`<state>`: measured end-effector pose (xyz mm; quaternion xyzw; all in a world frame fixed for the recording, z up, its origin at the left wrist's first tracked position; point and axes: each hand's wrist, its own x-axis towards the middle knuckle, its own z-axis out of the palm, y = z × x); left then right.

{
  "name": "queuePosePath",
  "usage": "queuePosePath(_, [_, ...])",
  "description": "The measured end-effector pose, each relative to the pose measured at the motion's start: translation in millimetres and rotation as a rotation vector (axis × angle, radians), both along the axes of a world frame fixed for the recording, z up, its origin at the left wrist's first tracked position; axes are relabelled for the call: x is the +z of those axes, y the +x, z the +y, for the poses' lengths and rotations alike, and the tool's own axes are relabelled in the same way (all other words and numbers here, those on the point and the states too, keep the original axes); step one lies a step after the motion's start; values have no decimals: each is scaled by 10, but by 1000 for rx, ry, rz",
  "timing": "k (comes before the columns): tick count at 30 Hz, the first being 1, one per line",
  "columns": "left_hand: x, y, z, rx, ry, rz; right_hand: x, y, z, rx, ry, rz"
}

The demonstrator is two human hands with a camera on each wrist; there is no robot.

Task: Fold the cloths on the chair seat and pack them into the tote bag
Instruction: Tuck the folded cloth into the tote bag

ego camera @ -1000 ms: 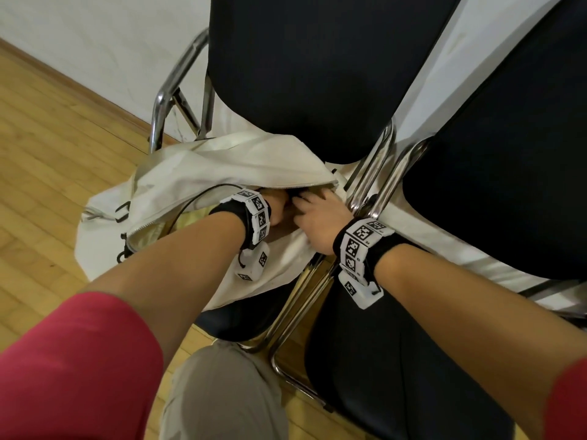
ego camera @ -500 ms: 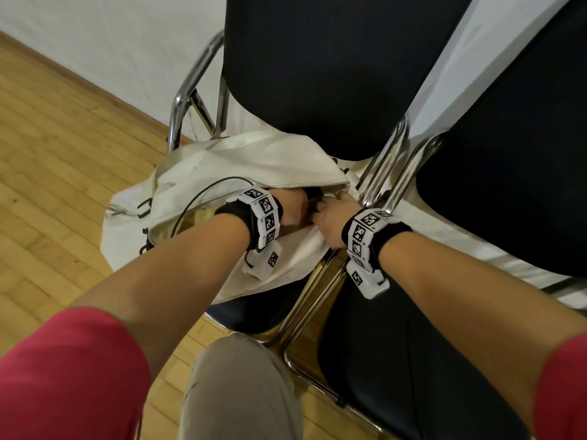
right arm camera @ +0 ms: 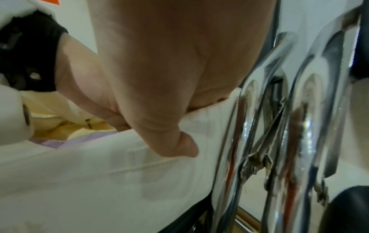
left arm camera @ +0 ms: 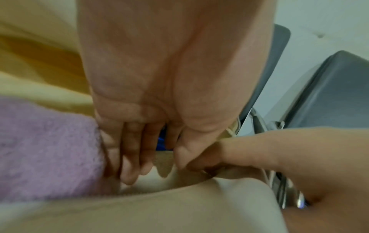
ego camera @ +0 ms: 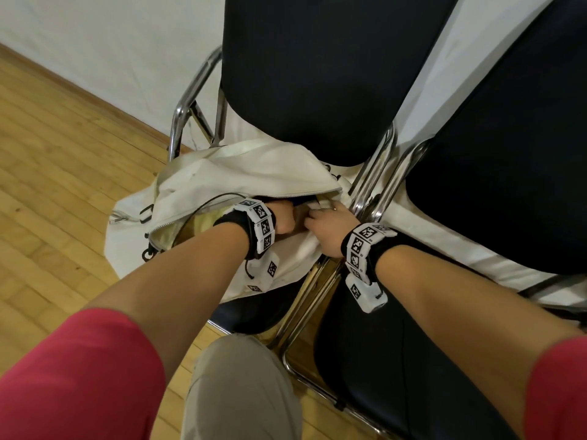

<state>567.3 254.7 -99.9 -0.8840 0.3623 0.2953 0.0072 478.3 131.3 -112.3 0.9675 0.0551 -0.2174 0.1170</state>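
Head view looks down on a cream tote bag lying on the seat of a black chair with a chrome frame. Both hands meet at the bag's open mouth, at the end nearest a second black chair that stands just beside the first. Two chrome chair tubes run side by side right next to that end of the bag, crowding the right hand.

The left hand reaches into the opening; from the left wrist view its fingers point down, fairly straight, pressing along the bag's inner edge beside a lilac cloth. A yellow cloth lies inside the bag behind the lilac one, and a sliver of something blue shows past the fingers.

The right hand grips the bag's near rim, thumb outside on the fabric and fingers curled over the edge into the opening.

A black cord loops across the bag mouth by the left wrist. Wooden floor lies beyond the bag's far side, and a knee in grey trousers is below it.
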Motion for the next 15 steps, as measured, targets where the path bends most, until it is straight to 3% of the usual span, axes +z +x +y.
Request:
queuePosePath(6, [352,-180,56,74,-162,27,312,-345,33,-141,246,-111])
queuePosePath(15, [945,-764,91,57,-399,32,1256,-1001,-60,-335,364,-253])
